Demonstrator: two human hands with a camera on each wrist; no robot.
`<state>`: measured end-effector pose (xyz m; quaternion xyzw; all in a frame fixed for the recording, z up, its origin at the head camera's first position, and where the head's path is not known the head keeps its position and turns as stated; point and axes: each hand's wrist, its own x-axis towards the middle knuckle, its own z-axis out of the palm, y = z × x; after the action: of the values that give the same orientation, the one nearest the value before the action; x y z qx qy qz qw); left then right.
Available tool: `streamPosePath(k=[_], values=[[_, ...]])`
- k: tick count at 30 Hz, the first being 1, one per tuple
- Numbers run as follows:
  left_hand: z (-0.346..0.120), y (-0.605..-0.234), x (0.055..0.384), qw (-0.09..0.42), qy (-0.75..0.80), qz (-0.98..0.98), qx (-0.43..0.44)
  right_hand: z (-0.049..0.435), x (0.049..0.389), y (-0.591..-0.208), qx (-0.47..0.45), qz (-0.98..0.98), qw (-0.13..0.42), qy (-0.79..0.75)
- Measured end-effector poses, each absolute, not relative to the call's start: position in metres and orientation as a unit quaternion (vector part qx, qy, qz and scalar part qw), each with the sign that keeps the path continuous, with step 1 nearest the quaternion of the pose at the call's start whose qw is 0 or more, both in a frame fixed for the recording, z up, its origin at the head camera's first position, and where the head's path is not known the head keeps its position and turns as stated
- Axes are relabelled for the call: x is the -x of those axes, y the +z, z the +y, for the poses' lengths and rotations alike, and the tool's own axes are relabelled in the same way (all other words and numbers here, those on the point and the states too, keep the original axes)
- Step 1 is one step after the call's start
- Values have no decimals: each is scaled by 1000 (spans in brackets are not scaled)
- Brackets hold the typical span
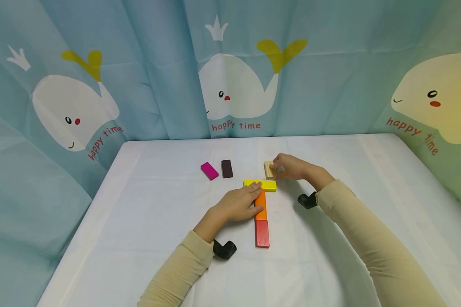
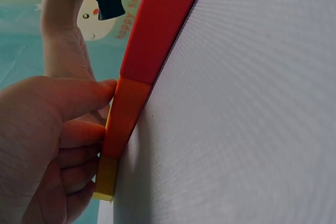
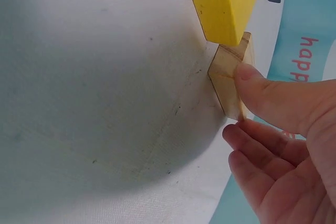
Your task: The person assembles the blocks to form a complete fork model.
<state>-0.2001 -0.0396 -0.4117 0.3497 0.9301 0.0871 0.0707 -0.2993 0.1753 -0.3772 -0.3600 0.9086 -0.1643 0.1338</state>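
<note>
In the head view, a red block (image 1: 262, 233), an orange block (image 1: 260, 204) and a yellow block (image 1: 269, 186) lie end to crosspiece in a T shape. My left hand (image 1: 238, 204) rests on this row, fingertips on the yellow block and thumb on the orange one. The left wrist view shows those fingers lying over the orange block (image 2: 125, 111). Beyond the yellow block's right end, my right hand (image 1: 290, 166) pinches a plain wooden block (image 1: 268, 170). Seen from the right wrist, the thumb presses the side of the wooden block (image 3: 226, 74), close to the yellow block (image 3: 218, 11).
A magenta block (image 1: 209, 171) and a dark brown block (image 1: 227, 169) lie on the white table (image 1: 157, 204), left of the wooden one. A blue curtain (image 1: 153, 64) with whale prints hangs behind the table. Black wrist mounts (image 1: 224, 250) jut from both sleeves.
</note>
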Motion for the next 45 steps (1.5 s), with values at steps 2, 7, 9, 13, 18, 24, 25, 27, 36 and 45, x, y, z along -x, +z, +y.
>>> streamPosePath(k=[2, 7, 9, 13, 18, 24, 25, 27, 36, 45], values=[[-39, -412, 200, 71, 88, 930, -349, 176, 299, -378, 359, 908, 133, -168], [-39, -412, 200, 71, 88, 931, -347, 176, 298, -378, 359, 909, 128, -169], [-39, -412, 200, 72, 87, 931, -346, 177, 298, -379, 359, 909, 126, -170], [-39, -412, 200, 74, 88, 932, -345, 179, 297, -382, 353, 911, 125, -175], [-39, -414, 200, 74, 90, 931, -345, 180, 296, -384, 350, 912, 121, -174], [-39, -413, 200, 73, 93, 931, -345, 182, 294, -383, 349, 914, 122, -167], [-40, -414, 200, 73, 93, 931, -346, 182, 294, -383, 347, 914, 124, -167], [-39, -414, 200, 73, 95, 931, -345, 182, 293, -383, 343, 915, 126, -169], [-39, -414, 200, 70, 96, 931, -346, 182, 291, -384, 345, 916, 114, -172], [-40, -413, 200, 66, 91, 930, -349, 181, 289, -385, 325, 923, 108, -176]])
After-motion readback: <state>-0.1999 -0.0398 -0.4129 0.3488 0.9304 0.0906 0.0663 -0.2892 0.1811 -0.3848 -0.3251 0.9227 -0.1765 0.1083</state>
